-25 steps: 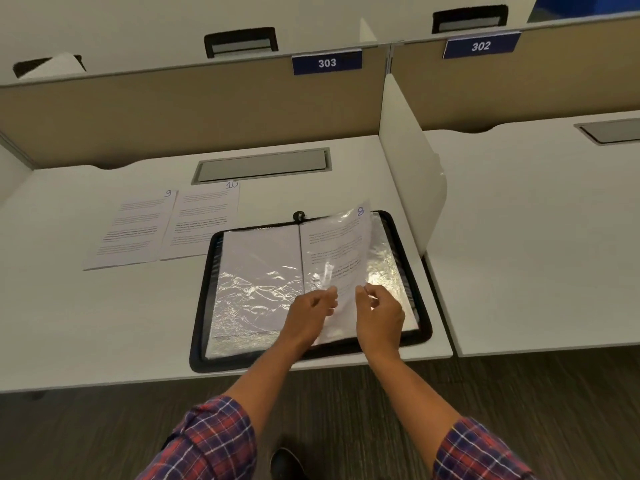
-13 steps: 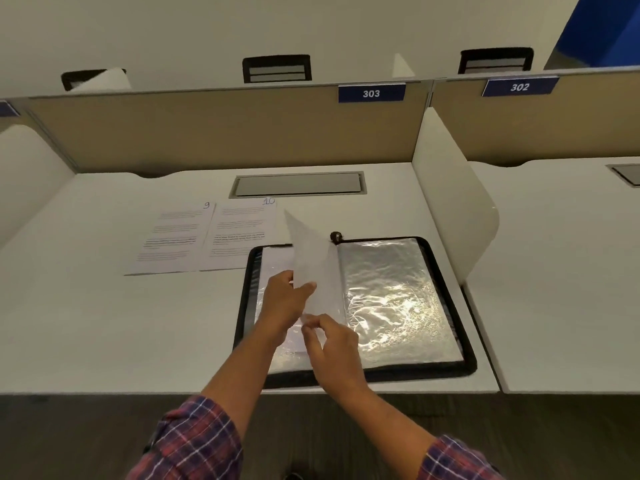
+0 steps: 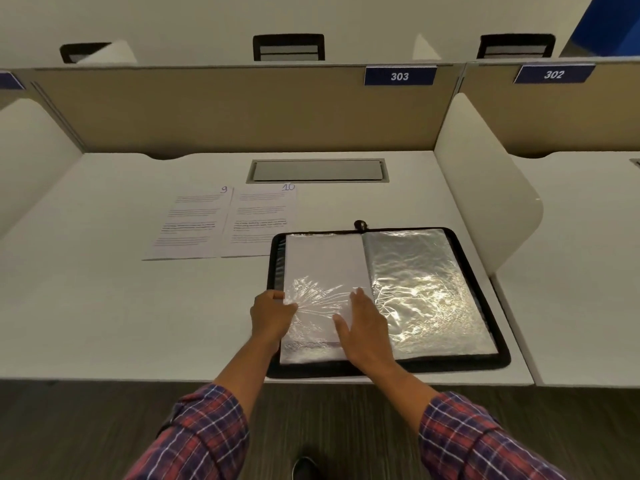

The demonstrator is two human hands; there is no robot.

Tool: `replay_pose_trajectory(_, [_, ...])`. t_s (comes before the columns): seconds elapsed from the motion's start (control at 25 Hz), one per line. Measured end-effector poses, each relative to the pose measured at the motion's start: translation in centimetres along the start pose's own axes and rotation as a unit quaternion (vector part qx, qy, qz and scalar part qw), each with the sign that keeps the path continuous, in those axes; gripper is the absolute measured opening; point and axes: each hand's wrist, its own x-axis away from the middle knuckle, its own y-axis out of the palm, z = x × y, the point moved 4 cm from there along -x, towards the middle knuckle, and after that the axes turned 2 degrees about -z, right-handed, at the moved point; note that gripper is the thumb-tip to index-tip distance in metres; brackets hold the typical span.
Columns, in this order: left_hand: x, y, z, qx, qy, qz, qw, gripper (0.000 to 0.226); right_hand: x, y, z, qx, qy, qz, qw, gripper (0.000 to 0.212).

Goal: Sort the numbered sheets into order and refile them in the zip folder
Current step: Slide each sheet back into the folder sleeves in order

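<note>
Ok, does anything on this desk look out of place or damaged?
Nothing damaged, but sheet 9 and sheet 10 lie outside the zip folder, whose corner overlaps sheet 10. Its left sleeve is crinkled.

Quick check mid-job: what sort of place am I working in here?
Probably a study hall or shared office: a white desk walled off by a divider, numbered seat tags 303 and 302 on the back panel, and a chair back beyond it.

Left hand (image 3: 272,315) curled, right hand (image 3: 363,329) flat.
</note>
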Motion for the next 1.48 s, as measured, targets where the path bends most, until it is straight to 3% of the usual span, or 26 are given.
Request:
replay_pose_trajectory(0.28, [0.6,0.8,-1.0,-0.150,0.137,-0.006,0.979,0.050,-1.1,2.9,1.3,0.156,-0.008,-0.059,0.986,0.084])
replay_pose_trajectory(0.4, [0.9,1.1,-1.6,-0.334,0.235,0.019,0.913,0.060,-1.1,4.0,0.5,0.182,-0.044,-0.052,0.981,0.085])
replay_pose_trajectory(0.52, [1.2,1.2,-2.3,-0.430,0.299,-0.054,0.850,0.054,-1.7,4.7,-0.2,0.202,-0.094,-0.060,0.973,0.084])
replay_pose_trajectory(0.6, [1.0,0.9,-3.3,-0.453,0.297,-0.092,0.836,0.059,-2.6,5.3,-0.6,0.208,-0.125,-0.064,0.968,0.085])
replay_pose_trajectory(0.72, [0.9,0.4,-4.0,-0.461,0.304,-0.106,0.827,0.069,-4.7,5.7,-1.4,0.199,-0.155,-0.069,0.965,0.087])
replay_pose_trajectory(0.96, [-1.8,-1.7,-3.1,-0.438,0.274,-0.032,0.856,0.076,-9.4,4.9,-4.4,0.174,-0.177,-0.060,0.967,0.081])
replay_pose_trajectory(1.2, [-5.8,-4.8,-2.5,-0.466,0.250,0.002,0.849,0.081,-12.9,5.4,-7.1,0.178,-0.185,-0.054,0.965,0.078])
replay_pose_trajectory(1.48, [-12.8,-9.2,-2.5,-0.488,0.259,-0.003,0.833,0.075,-16.7,8.4,-11.5,0.208,-0.128,-0.049,0.968,0.080])
